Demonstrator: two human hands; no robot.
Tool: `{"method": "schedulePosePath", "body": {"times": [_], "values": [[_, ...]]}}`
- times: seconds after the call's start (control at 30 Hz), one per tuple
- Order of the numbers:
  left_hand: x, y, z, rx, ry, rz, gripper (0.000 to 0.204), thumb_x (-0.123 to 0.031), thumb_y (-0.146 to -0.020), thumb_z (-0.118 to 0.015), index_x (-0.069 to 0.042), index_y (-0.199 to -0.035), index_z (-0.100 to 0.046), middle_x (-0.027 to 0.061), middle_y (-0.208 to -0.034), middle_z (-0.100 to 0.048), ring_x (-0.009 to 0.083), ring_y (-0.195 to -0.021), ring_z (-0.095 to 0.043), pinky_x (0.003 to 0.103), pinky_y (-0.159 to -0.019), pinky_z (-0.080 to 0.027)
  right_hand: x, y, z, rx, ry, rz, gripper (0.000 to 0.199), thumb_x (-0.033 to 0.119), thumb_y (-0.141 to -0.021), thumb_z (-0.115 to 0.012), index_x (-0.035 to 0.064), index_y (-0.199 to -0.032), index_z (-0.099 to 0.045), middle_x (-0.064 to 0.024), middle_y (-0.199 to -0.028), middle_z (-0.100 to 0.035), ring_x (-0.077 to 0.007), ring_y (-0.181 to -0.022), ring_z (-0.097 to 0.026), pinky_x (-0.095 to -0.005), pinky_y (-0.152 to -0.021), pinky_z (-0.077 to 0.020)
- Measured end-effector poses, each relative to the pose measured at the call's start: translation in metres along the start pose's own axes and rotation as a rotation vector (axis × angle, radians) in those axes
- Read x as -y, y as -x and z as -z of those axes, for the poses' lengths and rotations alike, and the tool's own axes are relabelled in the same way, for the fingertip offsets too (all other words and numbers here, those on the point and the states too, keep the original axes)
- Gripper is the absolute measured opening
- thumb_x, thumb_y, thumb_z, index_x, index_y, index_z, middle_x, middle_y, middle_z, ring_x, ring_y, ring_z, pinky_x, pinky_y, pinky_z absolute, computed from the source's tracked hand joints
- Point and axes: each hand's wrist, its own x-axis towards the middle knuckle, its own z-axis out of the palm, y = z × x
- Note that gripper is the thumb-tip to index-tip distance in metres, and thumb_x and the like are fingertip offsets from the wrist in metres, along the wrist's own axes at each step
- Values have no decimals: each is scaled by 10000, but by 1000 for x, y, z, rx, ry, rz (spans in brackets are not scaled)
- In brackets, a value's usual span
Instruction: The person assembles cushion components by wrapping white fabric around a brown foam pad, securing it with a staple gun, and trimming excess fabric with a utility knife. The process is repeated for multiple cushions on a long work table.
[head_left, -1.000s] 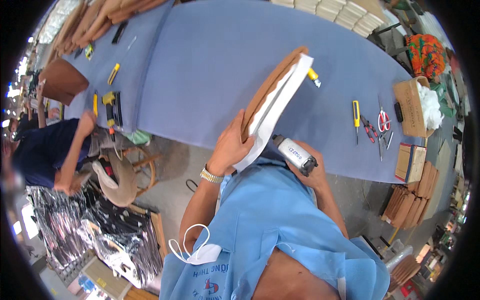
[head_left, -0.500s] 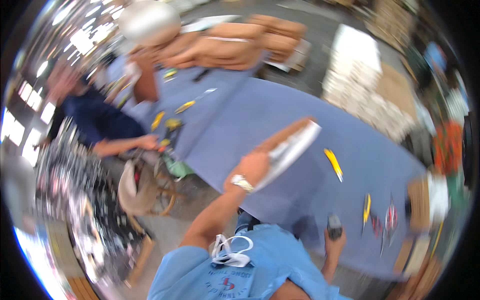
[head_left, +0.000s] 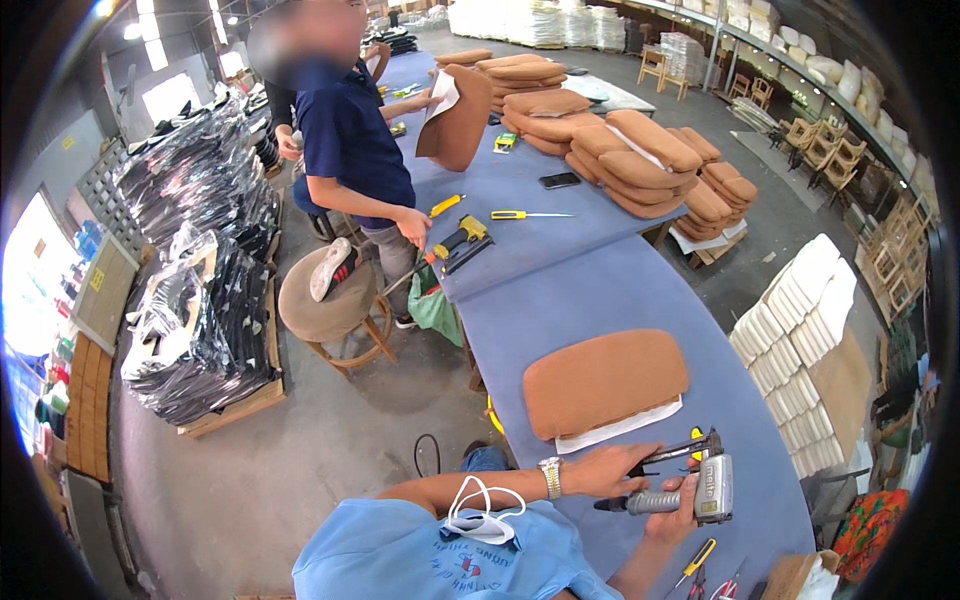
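My right hand [head_left: 672, 518] is wrapped round the grip of a grey pneumatic staple gun [head_left: 714, 488], held over the near part of the blue-covered table. Fingers of my left hand [head_left: 605, 472], with a metal watch at its wrist, close on the gun's dark magazine rail. Just beyond both hands, a brown upholstered cushion panel [head_left: 605, 380] lies flat on the table, with white material [head_left: 620, 427] showing along its near edge. A yellow cutter [head_left: 697, 440] is partly hidden behind the gun.
A yellow-handled screwdriver [head_left: 699, 560] and red-handled pliers [head_left: 698, 585] lie near right. Brown cushions [head_left: 640, 170] are stacked farther back. A co-worker [head_left: 355, 140] stands far left by a stool [head_left: 325, 290]; another staple gun [head_left: 465, 240] lies nearby. White stacked pads [head_left: 790, 360] stand right of the table.
My left hand has let go of the brown panel, now flat on the table, and moved to the staple gun. My right hand has brought the gun up over the tabletop. The view has turned.
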Motion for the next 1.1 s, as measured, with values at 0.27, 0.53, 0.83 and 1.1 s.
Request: {"method": "schedulePosePath", "body": {"times": [0.27,0.53,0.83,1.1], "values": [[-52,15,61,136,-253,-154,599,-305,-952,-701,-81,-1469,-500,131,-1139,-681,340,-986,-711,470,-728,-583,-15,42,-1,30,-569,104,469,290,-1050,-615,40,-1421,-477,-94,-1219,-609,-86,-720,-546,-271,-638,-499],[-49,31,44,76,-234,-269,535,-308,-916,-758,-101,-1384,-598,179,-1180,-715,337,-941,-734,443,-755,-592,-35,115,8,129,-596,-22,583,411,-948,-684,66,-1398,-552,-127,-1357,-607,-328,-1172,-629,-611,-1017,-519],[-42,32,52,716,-200,27,385,-287,-910,-806,8,-1125,-686,141,-795,-702,286,-750,-711,398,-716,-563,-22,143,26,-183,-915,293,505,332,-998,-697,72,-1408,-557,-146,-1276,-635,-216,-923,-664,-398,-840,-559],[-62,-74,-39,844,-547,-57,438,-307,-927,-781,31,-1189,-689,194,-972,-774,275,-884,-743,407,-803,-581,-43,134,212,-397,-91,-171,488,517,-943,-744,64,-1121,-708,-46,-917,-713,-166,-795,-692,-378,-718,-580]]}}
